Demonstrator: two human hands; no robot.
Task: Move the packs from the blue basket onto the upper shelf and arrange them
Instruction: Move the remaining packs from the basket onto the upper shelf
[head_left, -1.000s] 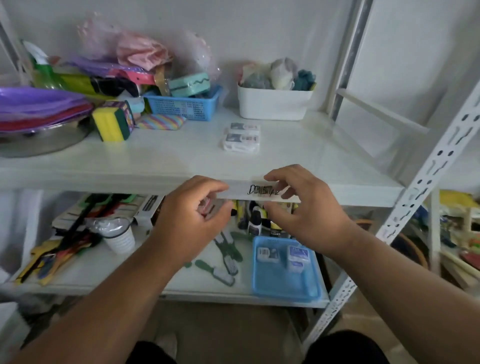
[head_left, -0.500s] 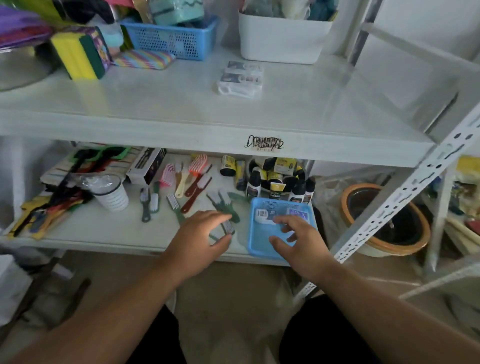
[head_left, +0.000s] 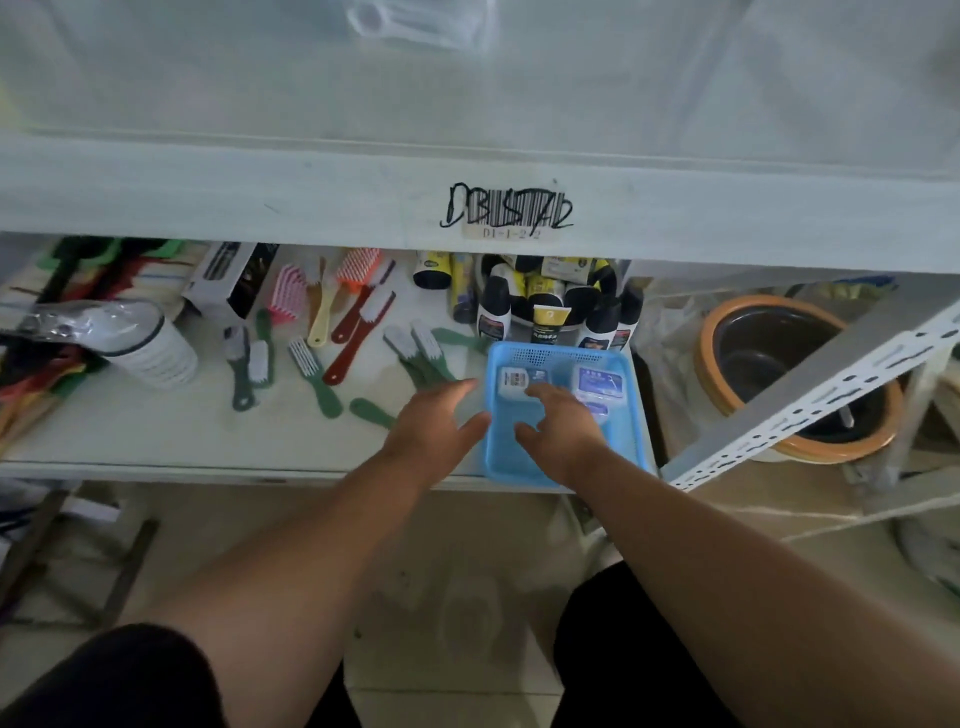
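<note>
Pretty dim overall with a cool greenish cast. The upper shelf up top is washed out and hazy, totally soft, so stuff on it is a blur. The lower shelf sits in shadow but stays fairly sharp. Wide-angle bending at the edges.

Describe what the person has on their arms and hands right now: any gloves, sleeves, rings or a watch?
Nothing shows on either. The left hand and right hand are ungloved, with no rings visible on the fingers in view. Both forearms are uncovered from wrist to the bottom of the frame: no sleeves, watch or bands. The only clothing in view is dark fabric at the lower corners.
</note>
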